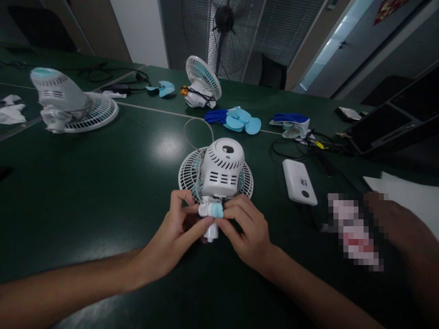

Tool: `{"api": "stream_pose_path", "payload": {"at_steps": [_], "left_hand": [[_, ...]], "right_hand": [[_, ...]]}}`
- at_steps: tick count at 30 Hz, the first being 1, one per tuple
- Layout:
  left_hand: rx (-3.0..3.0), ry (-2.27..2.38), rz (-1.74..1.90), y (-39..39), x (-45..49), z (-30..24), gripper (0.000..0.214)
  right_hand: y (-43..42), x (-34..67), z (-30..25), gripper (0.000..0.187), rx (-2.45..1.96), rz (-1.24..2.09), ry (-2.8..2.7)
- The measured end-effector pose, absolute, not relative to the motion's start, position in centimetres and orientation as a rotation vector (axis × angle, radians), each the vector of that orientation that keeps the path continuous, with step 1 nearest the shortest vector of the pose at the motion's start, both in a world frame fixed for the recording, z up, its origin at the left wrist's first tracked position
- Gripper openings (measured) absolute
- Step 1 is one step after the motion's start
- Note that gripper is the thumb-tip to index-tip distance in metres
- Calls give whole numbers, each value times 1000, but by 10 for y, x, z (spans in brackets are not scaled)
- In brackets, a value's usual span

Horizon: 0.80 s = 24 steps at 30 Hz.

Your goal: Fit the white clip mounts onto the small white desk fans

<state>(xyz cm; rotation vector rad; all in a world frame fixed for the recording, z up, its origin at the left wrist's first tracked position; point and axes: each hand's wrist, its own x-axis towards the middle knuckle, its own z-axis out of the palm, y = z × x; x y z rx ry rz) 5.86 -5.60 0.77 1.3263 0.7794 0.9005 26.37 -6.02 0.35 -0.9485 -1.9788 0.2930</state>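
A small white electric fan (222, 169) lies grille-down on the dark green table in front of me, its vented motor housing upward. At its near end is a white joint with a light blue knob (217, 210) and a short white stem below. My left hand (185, 224) grips the joint from the left, thumb along the stem's top. My right hand (247, 226) pinches at the blue knob from the right, thumb and fingertips against it. The grille (188, 176) shows partly behind the housing; a thin cord loops beyond it.
Another person's hand (394, 219) reaches in at right beside a pixelated pink item (355, 230). A white power bank (300, 182) lies right of the fan. Farther back are blue fan blades (243, 121), gloves (291, 121), a second fan (202, 84) and a third fan (65, 98).
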Motion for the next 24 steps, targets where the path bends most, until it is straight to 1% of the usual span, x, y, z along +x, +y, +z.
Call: {"api": "stream_pose_path", "payload": {"at_steps": [2,5,7,9,11,16,17,19,24], "left_hand": [[1389,773,923,-54,56,5,34],[1688,765,869,-43,48,5,38],[1898,763,795,-32,42,7,35],[2006,741,763,-24,39,10,33],[2047,693,732,-19,38,12,32],[2049,645,649,-19,42,13,26],[2051,650,649,-19,43,14,26],[2056,658,657,-20,44,15,26],[2018,631,650,-19,44,17,23]], "right_hand": [[-62,264,3,5,-933,304,-1991],[-64,266,3,19,-926,372,-1913],[-64,268,4,31,-931,394,-1890],[-64,269,5,37,-942,373,-1935],[-63,269,6,31,-957,342,-1966],[-59,266,7,6,-1002,328,-1857],[-59,265,7,5,-1005,314,-1855],[-59,265,8,9,-994,286,-1890],[-61,269,10,11,-883,288,-1985]]}}
